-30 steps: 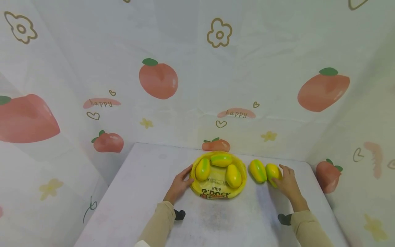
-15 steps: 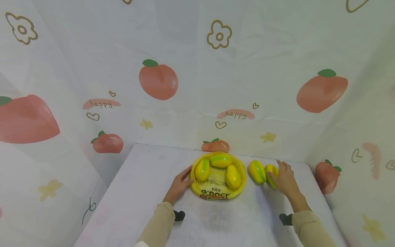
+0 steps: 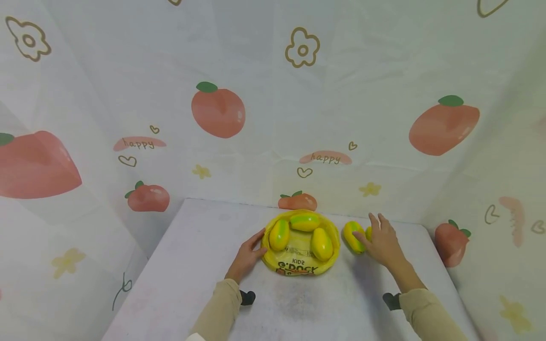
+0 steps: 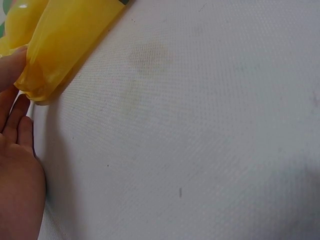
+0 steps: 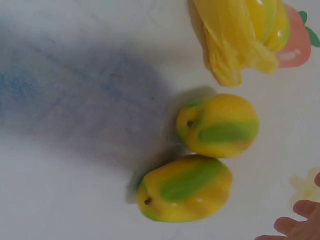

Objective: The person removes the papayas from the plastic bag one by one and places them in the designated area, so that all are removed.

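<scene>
A round yellow plastic bag (image 3: 298,261) with a rolled rim lies spread like a shallow bowl. Inside it are three glossy yellow fruits with green stripes: one at left (image 3: 279,235), one at the back (image 3: 304,221), one at right (image 3: 322,244). My left hand (image 3: 245,258) pinches the bag's left rim, thumb (image 4: 12,67) on the inner side. Two similar fruits lie side by side to the bag's right, the nearer one (image 5: 225,125) and the outer one (image 5: 187,190). Above them my right hand (image 3: 381,241) holds nothing, fingers spread; it mostly hides the outer fruit in the head view.
All of this lies on a white table (image 3: 192,293). A white cloth (image 3: 264,156) with printed peaches encloses the table at the back and both sides, close behind the bag.
My right hand has come off the outer fruit and shifted left, over toward the fruit nearer the bag. The left hand has stayed on the bag's rim.
</scene>
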Action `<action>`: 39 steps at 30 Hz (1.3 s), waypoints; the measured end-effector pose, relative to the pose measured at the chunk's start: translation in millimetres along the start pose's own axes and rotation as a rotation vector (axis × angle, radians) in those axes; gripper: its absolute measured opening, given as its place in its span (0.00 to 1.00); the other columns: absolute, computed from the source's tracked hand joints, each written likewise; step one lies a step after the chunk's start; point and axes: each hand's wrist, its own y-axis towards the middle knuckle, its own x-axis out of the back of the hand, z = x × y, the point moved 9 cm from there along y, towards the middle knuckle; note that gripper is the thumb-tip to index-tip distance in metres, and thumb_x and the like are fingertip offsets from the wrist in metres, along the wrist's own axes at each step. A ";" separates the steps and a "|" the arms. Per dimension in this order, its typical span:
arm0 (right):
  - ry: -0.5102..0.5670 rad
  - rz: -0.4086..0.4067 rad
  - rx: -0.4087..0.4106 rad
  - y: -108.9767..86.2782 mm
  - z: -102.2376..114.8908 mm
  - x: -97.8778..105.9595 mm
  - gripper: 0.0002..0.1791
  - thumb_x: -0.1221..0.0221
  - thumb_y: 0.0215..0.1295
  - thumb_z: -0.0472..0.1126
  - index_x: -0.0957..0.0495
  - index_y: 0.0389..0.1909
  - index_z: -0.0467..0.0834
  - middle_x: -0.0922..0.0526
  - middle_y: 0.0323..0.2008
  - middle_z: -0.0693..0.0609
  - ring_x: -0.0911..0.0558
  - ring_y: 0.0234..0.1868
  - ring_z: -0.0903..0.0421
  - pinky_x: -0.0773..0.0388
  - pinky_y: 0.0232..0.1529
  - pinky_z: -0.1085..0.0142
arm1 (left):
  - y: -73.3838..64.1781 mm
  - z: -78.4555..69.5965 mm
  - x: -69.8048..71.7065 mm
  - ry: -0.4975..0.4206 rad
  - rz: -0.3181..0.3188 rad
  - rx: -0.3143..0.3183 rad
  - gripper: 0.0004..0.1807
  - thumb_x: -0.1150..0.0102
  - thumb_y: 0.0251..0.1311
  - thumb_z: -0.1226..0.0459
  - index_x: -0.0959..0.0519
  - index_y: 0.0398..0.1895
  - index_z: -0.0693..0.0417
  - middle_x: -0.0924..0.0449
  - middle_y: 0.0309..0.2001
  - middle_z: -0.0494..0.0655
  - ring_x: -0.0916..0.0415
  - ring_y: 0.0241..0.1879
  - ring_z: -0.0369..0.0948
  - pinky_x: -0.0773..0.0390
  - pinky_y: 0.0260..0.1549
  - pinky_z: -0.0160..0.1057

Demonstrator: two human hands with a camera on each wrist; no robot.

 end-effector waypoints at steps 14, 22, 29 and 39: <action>-0.047 0.030 0.098 0.3 46.9 -1.9 0.54 0.43 0.67 0.68 0.51 0.80 0.37 0.54 0.78 0.26 0.49 0.75 0.20 0.48 0.72 0.24 | 0.0 0.3 -0.2 0.002 -0.005 -0.004 0.35 0.39 0.68 0.65 0.35 0.77 0.38 0.38 0.79 0.44 0.46 0.81 0.51 0.45 0.80 0.57; -0.075 0.020 0.161 -3.6 66.9 -6.8 0.55 0.39 0.63 0.68 0.47 0.79 0.37 0.51 0.78 0.27 0.46 0.75 0.22 0.46 0.70 0.23 | 1.4 1.1 0.5 0.000 -0.010 0.019 0.35 0.38 0.67 0.64 0.35 0.77 0.36 0.38 0.79 0.42 0.46 0.81 0.49 0.45 0.80 0.56; -0.142 0.040 0.212 -4.3 79.9 -21.2 0.56 0.36 0.60 0.68 0.44 0.78 0.37 0.47 0.78 0.28 0.43 0.76 0.24 0.42 0.69 0.23 | 2.5 3.0 0.7 -0.009 -0.013 -0.004 0.35 0.38 0.67 0.64 0.34 0.77 0.38 0.38 0.79 0.45 0.46 0.81 0.51 0.45 0.80 0.58; -0.118 0.087 0.242 -6.9 92.7 -38.4 0.56 0.32 0.58 0.64 0.45 0.78 0.38 0.44 0.77 0.29 0.43 0.77 0.26 0.42 0.71 0.25 | 1.8 2.4 0.4 -0.015 -0.007 0.008 0.35 0.38 0.67 0.63 0.34 0.77 0.36 0.37 0.79 0.43 0.46 0.81 0.50 0.46 0.80 0.57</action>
